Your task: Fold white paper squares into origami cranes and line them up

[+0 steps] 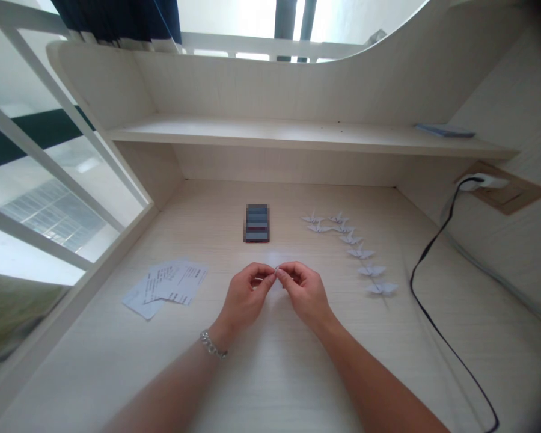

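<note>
My left hand (247, 293), with a chain bracelet (213, 345) on its wrist, and my right hand (305, 293) meet above the middle of the desk. Thumb and fingers of both are pinched together on a small piece of folded white paper (276, 270). Most of the paper is hidden by the fingertips, so its shape cannot be made out. To the right of my right hand, several folded white paper cranes (361, 253) stand in a curved line. A dark phone (256, 225) with a blurred screen lies just beyond my hands.
Printed paper sheets (175, 281) overlap at the left of the desk (270, 385). On the right, a black cable (437, 325) runs from a plug in the wall socket (514, 195). Behind is a shelf (270, 129) bearing a flat bluish item (445, 130). White bars (49, 156) border the left.
</note>
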